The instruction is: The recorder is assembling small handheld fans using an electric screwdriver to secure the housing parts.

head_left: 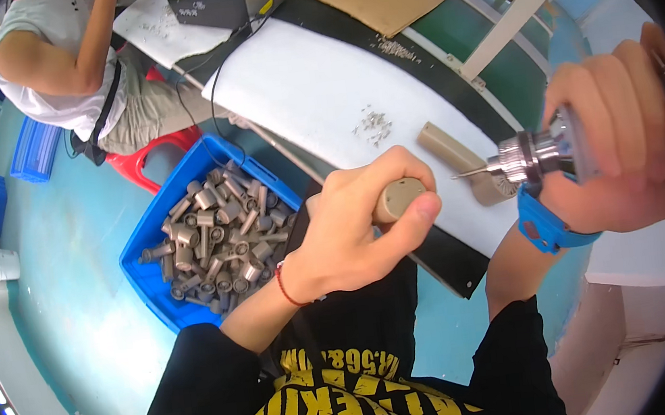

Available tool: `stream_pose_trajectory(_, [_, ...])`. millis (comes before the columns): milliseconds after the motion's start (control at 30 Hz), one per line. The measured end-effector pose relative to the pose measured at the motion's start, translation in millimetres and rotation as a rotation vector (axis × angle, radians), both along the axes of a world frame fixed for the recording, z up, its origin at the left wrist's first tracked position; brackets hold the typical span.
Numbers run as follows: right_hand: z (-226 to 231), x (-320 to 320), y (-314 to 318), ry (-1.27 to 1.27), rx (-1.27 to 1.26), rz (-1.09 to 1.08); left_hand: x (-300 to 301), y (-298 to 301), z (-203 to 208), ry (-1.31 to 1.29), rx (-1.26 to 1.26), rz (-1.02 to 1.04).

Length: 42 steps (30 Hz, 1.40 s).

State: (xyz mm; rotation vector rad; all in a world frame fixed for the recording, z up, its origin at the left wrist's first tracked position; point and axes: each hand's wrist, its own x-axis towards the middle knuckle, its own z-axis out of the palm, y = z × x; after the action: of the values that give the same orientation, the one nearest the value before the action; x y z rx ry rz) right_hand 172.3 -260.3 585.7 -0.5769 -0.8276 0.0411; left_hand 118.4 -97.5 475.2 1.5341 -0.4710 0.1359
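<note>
My left hand [347,234] is closed around a tan plastic part [399,200]. Its round end, with small holes in it, faces up between thumb and forefinger; the rest is hidden by the hand. At the right, my right hand [624,128] grips an electric screwdriver [536,155] with a shiny metal collar. Its thin bit points left toward the tan part, with a gap between them. Behind the bit, a second tan part [449,145] with a long handle and round head lies on the white table [295,82]. A small pile of screws [375,127] sits farther back.
To the left, a blue crate [150,287] holds many tan parts [218,236]. Another person [50,67] sits at the far left on a red stool [134,167]. Cardboard [376,0] with more tan parts lies at the back. A black cable [213,111] hangs over the table edge.
</note>
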Motion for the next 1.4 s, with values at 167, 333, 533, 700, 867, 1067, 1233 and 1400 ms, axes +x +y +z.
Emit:
stream_pose_trajectory(167, [37.9, 1.4, -6.7, 0.020, -0.280, 0.102, 29.1, -27.8, 2.8, -0.073, -0.111, -0.121])
stream_pose_trajectory(333, [17.8, 15.5, -5.3, -0.093, -0.321, 0.112, 37.3, -46.9, -6.4, -0.118, -0.129, -0.124])
stream_pose_trajectory(533, [3.0, 28.2, -2.9, -0.134, -0.338, 0.134, 41.8, -46.7, -8.6, -0.063, -0.069, -0.126])
stream_pose_trajectory(700, [8.6, 23.8, -7.3, -0.137, -0.439, 0.091, 41.1, -52.4, -5.7, -0.088, -0.084, -0.132])
stream_pose_trajectory(867, [20.7, 19.7, -7.0, -0.175, -0.628, 0.063, 41.4, -49.8, -4.6, -0.074, -0.083, -0.112])
stream_pose_trajectory(1067, [25.7, -0.3, -1.7, -0.124, -0.742, -0.065, 42.8, -51.0, -2.8, -0.040, -0.071, -0.125])
stream_pose_trajectory(1233, [14.7, 23.0, -4.0, -0.148, -0.586, 0.159, 43.2, -48.6, -7.4, -0.022, -0.081, -0.107])
stream_pose_trajectory(1400, [17.7, 29.5, -3.5, -0.252, -0.637, 0.229, 44.0, -51.5, -6.5, -0.038, -0.117, -0.124])
